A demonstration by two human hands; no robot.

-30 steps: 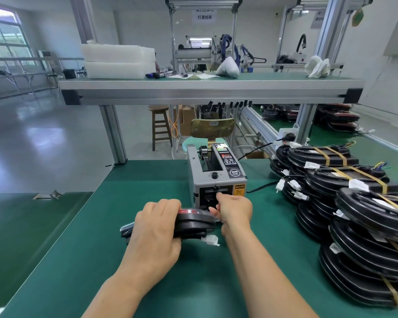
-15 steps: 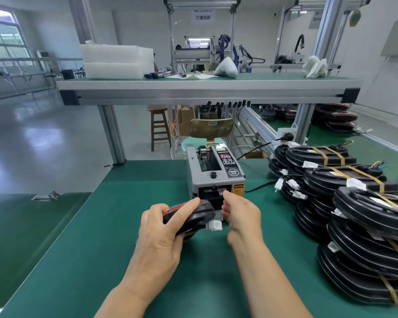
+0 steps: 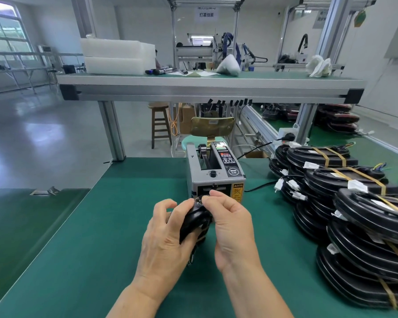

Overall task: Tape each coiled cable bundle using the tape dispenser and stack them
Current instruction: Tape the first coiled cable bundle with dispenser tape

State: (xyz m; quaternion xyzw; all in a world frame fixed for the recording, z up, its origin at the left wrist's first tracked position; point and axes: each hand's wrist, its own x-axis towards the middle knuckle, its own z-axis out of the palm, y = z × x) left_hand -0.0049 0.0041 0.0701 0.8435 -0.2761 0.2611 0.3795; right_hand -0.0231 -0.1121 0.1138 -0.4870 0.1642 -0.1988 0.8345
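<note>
Black coil: cable bundle (image 3: 194, 220), standing on edge and tilted, just in front of the tape dispenser (image 3: 216, 175), top edge close to its outlet slot. Cannot tell whether the lower edge touches the mat.
Grey box: the tape dispenser sits upright on the green mat (image 3: 97, 226), with its black cord trailing off to its right.
Left hand (image 3: 163, 244): in front of the dispenser, a little to its left. It grips the bundle from the left, thumb laid up along the coil's near face and fingers (image 3: 169, 204) curled round the far side.
Right hand (image 3: 230, 223): directly in front of the dispenser. Thumb and forefinger are closed together, pinching at the bundle's top edge by the slot. The other fingers are curled under. Whether tape sits in the pinch is too small to tell.
Bundle versus fingers: the coil is wedged between both hands, most of it hidden behind them.
Taped bundles (image 3: 354, 203): stacked in leaning piles to the dispenser's right, with tan bands across them and white connectors poking out.
</note>
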